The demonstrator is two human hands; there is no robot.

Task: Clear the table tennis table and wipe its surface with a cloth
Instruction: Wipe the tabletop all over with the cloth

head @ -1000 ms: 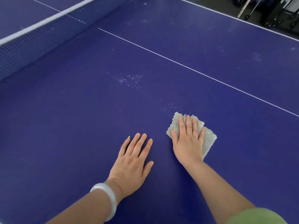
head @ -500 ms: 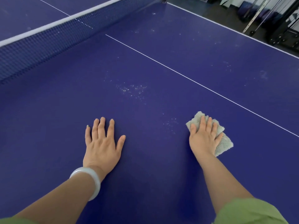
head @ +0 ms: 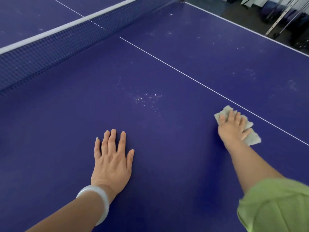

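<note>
The blue table tennis table (head: 66, 114) fills the view. My right hand (head: 233, 129) presses a folded grey-green cloth (head: 251, 138) flat on the surface, just short of the white centre line. Its fingers lie straight over the cloth. My left hand (head: 111, 158), with a white bangle at the wrist, rests flat on the table with fingers spread. A patch of white specks (head: 147, 99) lies on the surface beyond and between the hands.
The dark net (head: 50, 49) with a white top band crosses the upper left. More faint dust marks (head: 250, 72) dot the right half beyond the centre line. Past the table's right edge (head: 250, 29) is dark floor with metal frames.
My right hand has slid the cloth to the right, away from the left hand and toward the centre line. My left hand shifted left and stays flat on the table.
</note>
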